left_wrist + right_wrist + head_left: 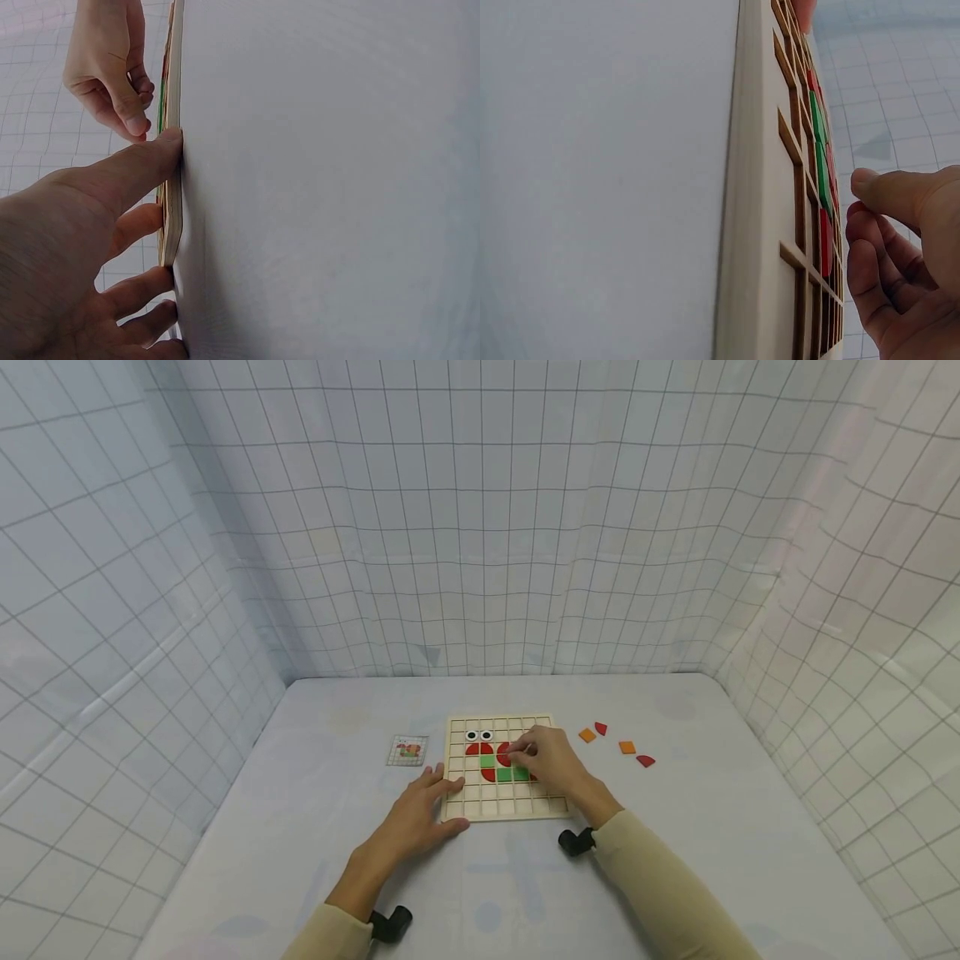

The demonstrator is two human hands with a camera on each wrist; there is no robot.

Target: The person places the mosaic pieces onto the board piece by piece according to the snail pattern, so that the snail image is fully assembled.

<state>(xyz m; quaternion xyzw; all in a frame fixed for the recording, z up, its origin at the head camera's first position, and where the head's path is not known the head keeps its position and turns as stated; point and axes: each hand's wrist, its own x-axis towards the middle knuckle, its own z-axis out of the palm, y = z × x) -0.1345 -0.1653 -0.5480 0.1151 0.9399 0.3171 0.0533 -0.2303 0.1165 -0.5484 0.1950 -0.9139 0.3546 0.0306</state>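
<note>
A square wooden grid board (510,810) lies on the table, its cells partly filled with flat red and green pieces and two eye pieces (478,736). My left hand (416,814) rests at the board's front left corner with spread fingers. Its thumb (154,154) touches the front edge; the index finger reaches over the left edge. Over the board's right half hovers my right hand (551,760), thumb and forefinger pinched together. A sliver of red piece (853,208) shows at those fingertips, mostly hidden. Below them are green squares (823,176) and a red quarter piece (826,244).
A small picture card (407,751) lies left of the board. To the right are loose orange squares (587,735) and red quarter pieces (646,761). White grid-lined curtains (495,527) surround the table's back and sides.
</note>
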